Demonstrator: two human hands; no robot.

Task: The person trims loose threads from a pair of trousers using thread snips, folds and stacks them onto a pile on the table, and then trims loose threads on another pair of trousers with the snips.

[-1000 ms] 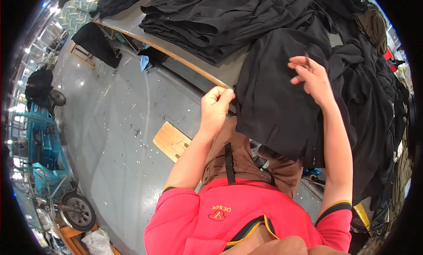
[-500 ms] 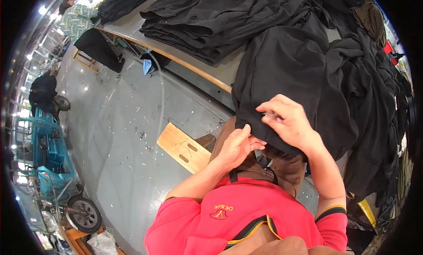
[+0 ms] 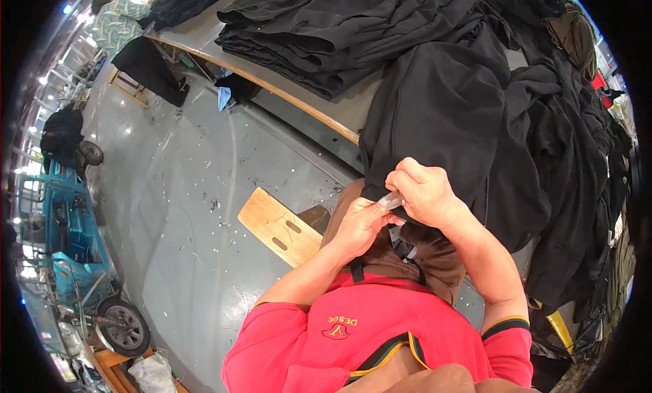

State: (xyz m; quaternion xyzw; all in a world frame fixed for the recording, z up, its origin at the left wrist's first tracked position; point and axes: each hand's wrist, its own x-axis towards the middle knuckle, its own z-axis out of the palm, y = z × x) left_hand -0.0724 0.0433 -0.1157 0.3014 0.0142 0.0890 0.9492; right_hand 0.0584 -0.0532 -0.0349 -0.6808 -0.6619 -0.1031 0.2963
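A black garment (image 3: 441,114) hangs over the table edge and down onto my lap. At its lower left edge my left hand (image 3: 362,224) is closed, thumb and fingers pinching the black cloth. Close beside it, almost touching, my right hand (image 3: 424,192) is closed round a small pale, shiny object (image 3: 390,201) that shows between the two hands. What this object is cannot be made out. The fingertips of both hands are partly hidden.
Folded black cloth (image 3: 305,40) lies on the table (image 3: 272,86); more black garments (image 3: 570,175) hang at the right. A wooden bench (image 3: 280,226) stands left of my legs. Further left are a blue vehicle (image 3: 71,237) and, upper left, another person (image 3: 119,26).
My left hand has come down from the table corner to the garment's edge. My right hand has moved down and left from above the cloth, beside the left, and closed.
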